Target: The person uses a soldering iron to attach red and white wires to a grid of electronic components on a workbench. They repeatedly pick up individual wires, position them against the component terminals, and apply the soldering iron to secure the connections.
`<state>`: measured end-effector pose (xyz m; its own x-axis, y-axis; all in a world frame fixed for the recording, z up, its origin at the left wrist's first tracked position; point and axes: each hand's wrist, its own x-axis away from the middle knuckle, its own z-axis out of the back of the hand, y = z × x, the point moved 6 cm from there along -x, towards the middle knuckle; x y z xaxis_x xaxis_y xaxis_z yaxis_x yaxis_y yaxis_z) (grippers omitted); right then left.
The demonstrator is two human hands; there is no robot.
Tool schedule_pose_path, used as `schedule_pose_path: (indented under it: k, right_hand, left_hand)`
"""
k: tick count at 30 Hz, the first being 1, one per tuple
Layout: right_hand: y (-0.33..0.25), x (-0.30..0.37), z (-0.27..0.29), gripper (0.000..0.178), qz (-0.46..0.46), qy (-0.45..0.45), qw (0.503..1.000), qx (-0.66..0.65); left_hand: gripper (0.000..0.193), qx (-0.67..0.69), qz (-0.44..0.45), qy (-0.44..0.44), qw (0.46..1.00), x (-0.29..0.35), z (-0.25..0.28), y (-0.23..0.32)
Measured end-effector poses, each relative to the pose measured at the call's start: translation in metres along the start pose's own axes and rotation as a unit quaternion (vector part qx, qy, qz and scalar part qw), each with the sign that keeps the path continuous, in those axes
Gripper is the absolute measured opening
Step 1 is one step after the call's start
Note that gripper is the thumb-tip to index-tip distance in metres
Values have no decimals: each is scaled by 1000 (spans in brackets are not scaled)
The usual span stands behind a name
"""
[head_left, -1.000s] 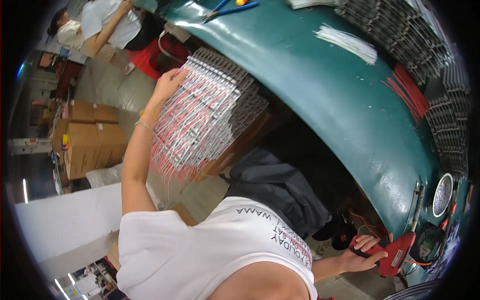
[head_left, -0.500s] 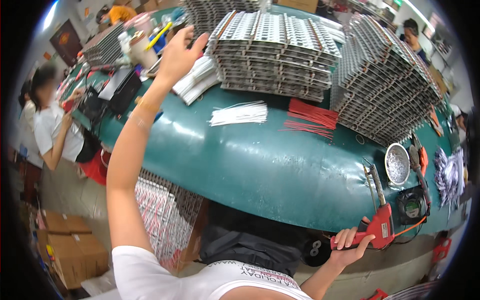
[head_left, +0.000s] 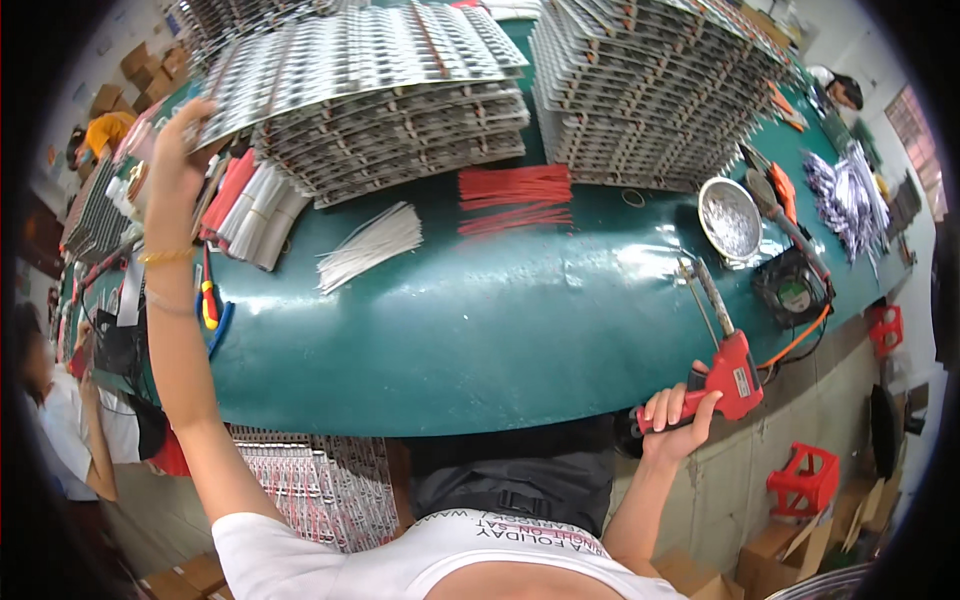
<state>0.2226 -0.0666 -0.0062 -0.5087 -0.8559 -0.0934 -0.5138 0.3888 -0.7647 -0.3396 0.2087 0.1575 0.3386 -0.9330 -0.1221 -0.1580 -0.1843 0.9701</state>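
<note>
My left hand reaches out to the far left, its fingers closed at the left corner of the top panel, a flat grey-white sheet of rowed parts. That panel lies askew on a stack of similar panels, its left end jutting past the pile. In my right hand, at the near right edge of the table, is a red soldering gun. Its metal tip and thin feed tube point up and away over the table. White wires and red wires lie in front of the stack.
A second tall panel stack stands at the back right. A metal bowl, a small black fan and a purple-white wire bundle are on the right. Wire bundles and a screwdriver lie left on the green table.
My left hand, open in the air before, now grips the top panel's corner, and that panel has swung out leftward. The view has turned right; the soldering gun stays in my right hand.
</note>
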Motion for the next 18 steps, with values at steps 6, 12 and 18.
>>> schedule_pose_path:
  k: [6, 12, 18]
  right_hand:
    - [-10, 0, 3, 54, 24, 18, 998, -52]
    - [-69, -5, 33, 52, 167, 28, 985, 37]
    - [-70, 0, 63, 51, 157, 71, 983, 61]
  left_hand:
    - [16, 134, 21, 17, 991, 173, 1, 13]
    - [43, 102, 242, -96, 960, 302, -84, -56]
    - [42, 210, 320, -214, 899, 353, -190, -131]
